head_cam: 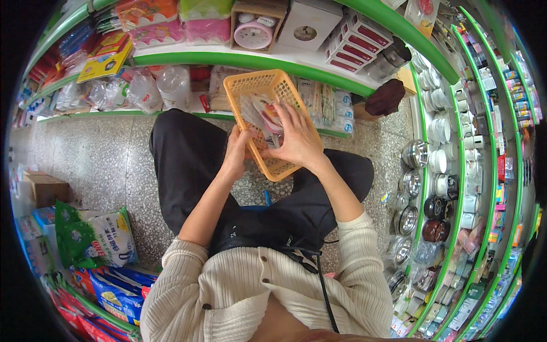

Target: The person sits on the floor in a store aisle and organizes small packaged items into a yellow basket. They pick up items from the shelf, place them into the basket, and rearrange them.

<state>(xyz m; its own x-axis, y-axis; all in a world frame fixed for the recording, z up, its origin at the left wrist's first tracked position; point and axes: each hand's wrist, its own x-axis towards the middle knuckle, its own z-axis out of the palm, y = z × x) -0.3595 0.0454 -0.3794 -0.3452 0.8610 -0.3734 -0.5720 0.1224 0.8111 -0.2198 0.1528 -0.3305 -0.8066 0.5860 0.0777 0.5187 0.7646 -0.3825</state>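
Note:
An orange-yellow plastic basket (pixel 280 173) with openwork walls is held tilted above my knees, in front of the lower shelf. My left hand (pixel 236 149) grips its left rim, fingers partly hidden behind the wall. Inside the basket lie several small packets (pixel 266 113) in clear wrapping, one with a red and pink print. My right hand (pixel 297 139) reaches into the basket with spread fingers resting over the packets; whether it grips one I cannot tell.
A green-edged shelf (pixel 179 60) ahead carries tissue packs, a boxed pink alarm clock (pixel 253 35) and cartons. Metal bowls and white cups (pixel 438 160) fill shelves at the right. Detergent bags (pixel 100 239) and a cardboard box (pixel 46 188) stand at the left on the speckled floor (pixel 107 158).

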